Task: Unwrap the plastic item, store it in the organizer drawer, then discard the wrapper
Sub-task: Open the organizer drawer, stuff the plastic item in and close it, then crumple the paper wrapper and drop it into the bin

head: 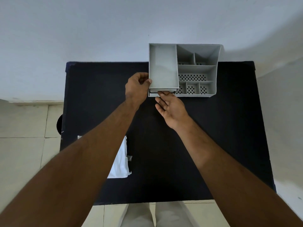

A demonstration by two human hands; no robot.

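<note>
While left hand (137,86) steadies organizer (196,69), right hand (172,107) at drawer (153,94)

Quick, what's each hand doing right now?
Left hand: gripping the organizer's left side.
Right hand: open, fingertips at the drawer, holding nothing.

View: a single head-worn wide-angle camera, no second view to overlap.
Facing: forward and steeply down onto the black rectangular table (205,145).
Nearness: close; both bare forearms run in from the bottom corners.
Coverage: all four table edges, white wall beyond the far edge, pale tiled floor (24,145) at left.
Distortion: straight edges bow outward.
</note>
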